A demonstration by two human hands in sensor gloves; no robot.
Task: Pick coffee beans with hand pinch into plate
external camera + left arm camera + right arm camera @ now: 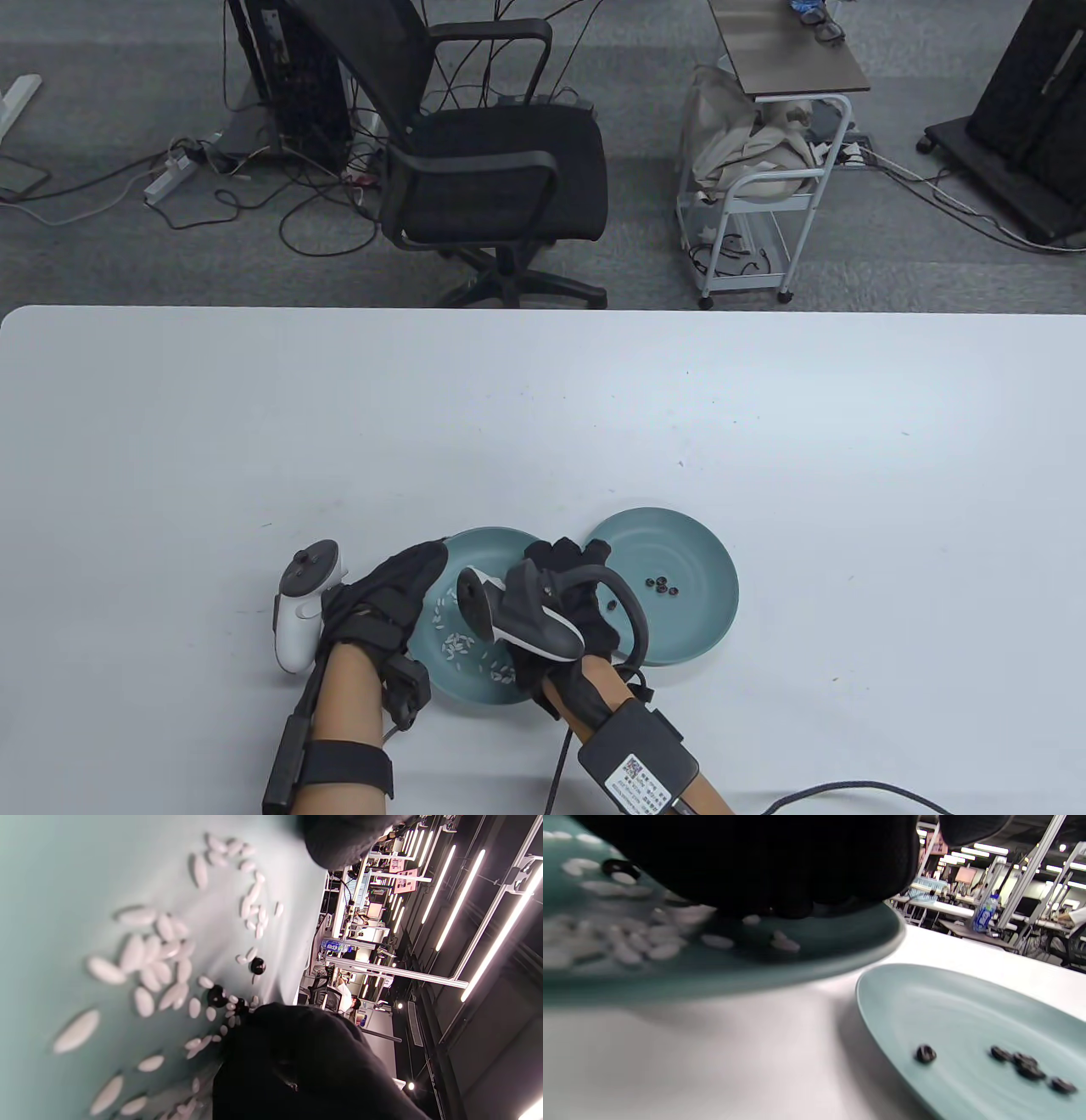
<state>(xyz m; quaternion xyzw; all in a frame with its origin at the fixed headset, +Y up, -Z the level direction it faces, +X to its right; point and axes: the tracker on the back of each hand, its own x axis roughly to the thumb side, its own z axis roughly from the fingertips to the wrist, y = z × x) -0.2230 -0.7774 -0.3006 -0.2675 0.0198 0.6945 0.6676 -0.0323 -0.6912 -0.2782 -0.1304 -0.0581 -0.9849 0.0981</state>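
— Where the white surface (543, 407) ends, what is seen?
— A black office chair (484, 153), a white cart (764, 195) and cables on grey carpet.
— And the hands?
— Both are lowered over the left plate (475, 552) of white grains and coffee beans (217, 995); their grip cannot be told. Four beans are seen in the right plate (679, 526).

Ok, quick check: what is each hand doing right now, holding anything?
Left hand: rests on the left plate's rim, holding nothing visible.
Right hand: fingers curled down over the left plate; whether it pinches a bean cannot be told.
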